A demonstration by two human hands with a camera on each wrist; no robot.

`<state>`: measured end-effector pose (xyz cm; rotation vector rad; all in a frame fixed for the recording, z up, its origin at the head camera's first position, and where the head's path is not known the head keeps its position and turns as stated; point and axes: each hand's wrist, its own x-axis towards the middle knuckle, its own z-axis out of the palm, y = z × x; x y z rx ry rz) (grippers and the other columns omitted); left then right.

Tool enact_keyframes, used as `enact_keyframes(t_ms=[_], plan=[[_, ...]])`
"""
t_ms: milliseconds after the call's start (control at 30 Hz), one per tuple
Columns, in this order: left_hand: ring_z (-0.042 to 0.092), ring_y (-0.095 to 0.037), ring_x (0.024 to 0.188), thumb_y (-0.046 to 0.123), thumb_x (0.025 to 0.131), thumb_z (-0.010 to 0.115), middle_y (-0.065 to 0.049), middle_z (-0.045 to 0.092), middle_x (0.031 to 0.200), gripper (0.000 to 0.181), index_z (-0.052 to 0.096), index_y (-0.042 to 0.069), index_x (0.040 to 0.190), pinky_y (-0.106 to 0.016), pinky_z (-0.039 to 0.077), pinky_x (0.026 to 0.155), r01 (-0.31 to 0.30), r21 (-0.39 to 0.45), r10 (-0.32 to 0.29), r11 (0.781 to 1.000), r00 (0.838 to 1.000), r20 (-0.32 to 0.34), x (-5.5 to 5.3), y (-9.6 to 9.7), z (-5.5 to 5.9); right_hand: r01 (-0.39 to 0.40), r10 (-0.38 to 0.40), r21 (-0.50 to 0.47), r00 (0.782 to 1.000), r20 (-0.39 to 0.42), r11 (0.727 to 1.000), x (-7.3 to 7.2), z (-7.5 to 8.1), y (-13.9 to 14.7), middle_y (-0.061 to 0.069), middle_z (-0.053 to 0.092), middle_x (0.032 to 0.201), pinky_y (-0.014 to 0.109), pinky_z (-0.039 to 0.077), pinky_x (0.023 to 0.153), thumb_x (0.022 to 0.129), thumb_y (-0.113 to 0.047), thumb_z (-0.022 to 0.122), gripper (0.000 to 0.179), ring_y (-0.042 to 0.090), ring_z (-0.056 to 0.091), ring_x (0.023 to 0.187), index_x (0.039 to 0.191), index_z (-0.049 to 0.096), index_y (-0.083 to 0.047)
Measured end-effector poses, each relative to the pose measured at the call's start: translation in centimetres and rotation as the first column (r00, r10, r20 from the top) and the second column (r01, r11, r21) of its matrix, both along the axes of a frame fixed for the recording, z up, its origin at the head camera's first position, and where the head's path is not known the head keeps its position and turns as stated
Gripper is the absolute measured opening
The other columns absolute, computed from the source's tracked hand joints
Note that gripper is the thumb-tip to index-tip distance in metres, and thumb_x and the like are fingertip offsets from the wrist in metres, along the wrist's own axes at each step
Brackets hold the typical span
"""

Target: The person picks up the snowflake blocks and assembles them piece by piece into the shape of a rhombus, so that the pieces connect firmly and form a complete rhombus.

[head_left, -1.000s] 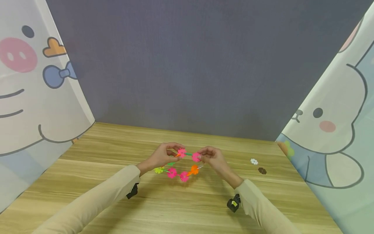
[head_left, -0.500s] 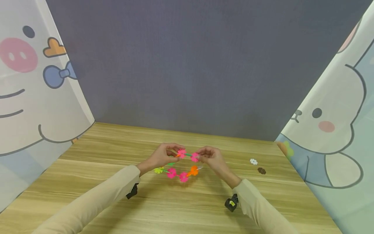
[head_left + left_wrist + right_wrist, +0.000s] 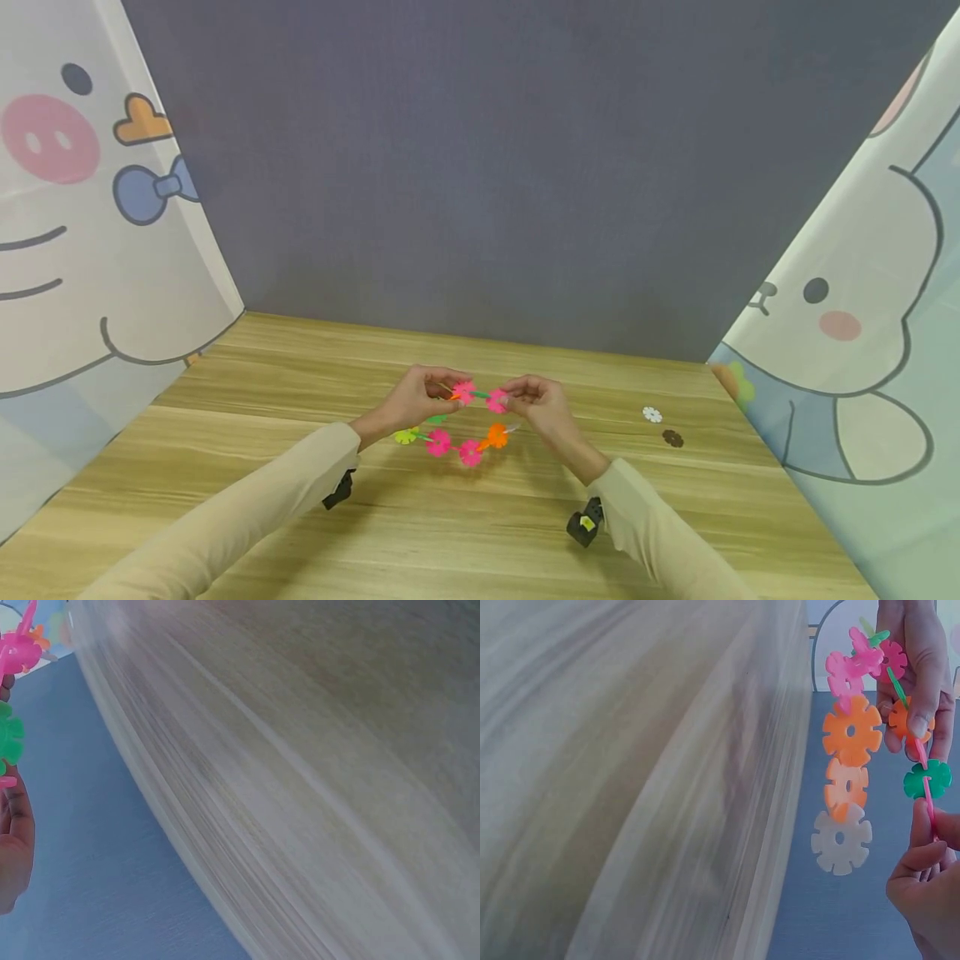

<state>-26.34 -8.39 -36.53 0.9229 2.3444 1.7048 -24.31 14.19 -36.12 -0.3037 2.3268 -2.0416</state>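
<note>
My left hand (image 3: 414, 398) and right hand (image 3: 547, 410) hold up a chain of interlocking plastic snowflake discs above the table. In the right wrist view, the left thumb and fingers pinch an orange disc (image 3: 910, 720). A pink disc (image 3: 497, 401) is pinched at its edge by the right thumb and fingers. Between them sit another pink disc (image 3: 463, 392) and a green disc (image 3: 928, 779) seen flat. The chain curves back through pink discs (image 3: 438, 442) and an orange disc (image 3: 497, 435). A translucent white disc (image 3: 841, 840) hangs at its other end.
A loose white disc (image 3: 652, 414) and a brown disc (image 3: 672, 438) lie on the wooden table (image 3: 480, 533), right of my right hand. A dark panel (image 3: 480, 167) stands behind, with cartoon-printed panels (image 3: 847, 400) at both sides.
My right hand and its pink disc have shifted slightly left, and the right wrist has turned a little inward. The chain moves slightly left with them; both hands keep their hold.
</note>
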Motion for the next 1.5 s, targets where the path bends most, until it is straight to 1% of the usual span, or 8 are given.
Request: enact_keyframes(t_ms=[300,567,733,967,1100,1267,1333,1500], plan=[[0.063,-0.041,0.086,0.004,0.082,0.066,-0.019,0.063,0.107,0.040,0.058,0.001,0.120,-0.028,0.056,0.070,-0.004,-0.001,0.004,1.000,1.000,0.002,0.02,0.14,-0.23,0.041,-0.041,-0.023,0.999,0.012,0.999,0.04,-0.43,-0.37,0.009,0.063,0.081,0.041,0.053,0.080,0.079,0.008,0.062,0.020,0.012,0.060,0.069,0.098,0.060,0.012],[0.064,-0.036,0.083,0.002,0.082,0.065,-0.021,0.057,0.121,0.041,0.057,0.000,0.122,-0.021,0.054,0.065,0.005,-0.001,-0.005,1.000,1.000,-0.008,0.00,0.12,-0.46,0.044,-0.044,0.023,0.999,-0.017,0.999,0.13,-0.23,-0.42,0.013,0.063,0.080,0.033,0.056,0.072,0.078,0.007,0.063,0.018,0.019,0.061,0.069,0.096,0.062,0.010],[0.065,-0.031,0.080,0.002,0.082,0.065,-0.020,0.060,0.119,0.040,0.057,0.000,0.122,-0.019,0.051,0.062,0.005,-0.015,-0.006,1.000,1.000,-0.013,0.05,0.07,-0.42,0.035,-0.035,0.038,0.999,-0.013,0.999,0.18,0.00,-0.47,0.011,0.063,0.079,0.033,0.056,0.070,0.078,0.008,0.062,0.017,0.026,0.062,0.072,0.095,0.062,0.008],[0.064,-0.024,0.077,0.003,0.082,0.065,-0.018,0.063,0.112,0.040,0.057,0.000,0.121,-0.022,0.052,0.063,0.003,-0.026,-0.003,1.000,1.000,-0.001,0.14,0.09,-0.22,0.015,-0.014,0.026,1.000,-0.002,1.000,0.11,0.13,-0.57,0.020,0.064,0.086,0.049,0.051,0.081,0.080,0.008,0.061,0.017,0.015,0.063,0.067,0.097,0.061,0.010],[0.063,-0.027,0.076,0.000,0.082,0.064,-0.021,0.063,0.110,0.039,0.057,-0.002,0.120,-0.021,0.051,0.061,0.004,-0.018,-0.004,1.000,1.000,-0.007,0.59,0.28,0.30,0.017,-0.017,0.017,1.000,0.007,1.000,0.06,0.15,-0.44,0.015,0.065,0.082,0.051,0.050,0.082,0.080,0.008,0.060,0.018,0.014,0.062,0.066,0.098,0.060,0.010],[0.063,-0.021,0.075,0.000,0.082,0.065,-0.021,0.062,0.113,0.040,0.057,-0.002,0.120,-0.021,0.053,0.063,0.002,-0.020,-0.002,1.000,1.000,-0.017,0.58,0.32,0.27,0.002,-0.002,0.025,1.000,0.006,1.000,0.03,0.34,-0.41,0.011,0.065,0.079,0.052,0.050,0.081,0.079,0.008,0.061,0.018,0.014,0.062,0.066,0.098,0.059,0.011],[0.063,-0.021,0.075,0.002,0.081,0.066,-0.019,0.063,0.112,0.040,0.057,-0.001,0.120,-0.022,0.053,0.064,0.006,-0.011,-0.006,1.000,1.000,-0.022,0.13,0.25,-0.36,-0.002,0.002,0.036,1.000,-0.001,0.999,-0.10,0.29,-0.40,0.013,0.065,0.080,0.050,0.051,0.080,0.079,0.009,0.061,0.018,0.014,0.063,0.065,0.097,0.060,0.012],[0.064,-0.033,0.080,0.002,0.082,0.066,-0.020,0.063,0.110,0.040,0.057,-0.001,0.120,-0.023,0.054,0.067,0.022,0.004,-0.022,1.000,1.000,-0.018,0.12,0.23,-0.47,0.011,-0.010,0.067,1.000,-0.005,0.998,-0.28,0.26,-0.45,0.013,0.065,0.079,0.042,0.055,0.074,0.079,0.008,0.062,0.016,0.014,0.061,0.064,0.095,0.061,0.011]])
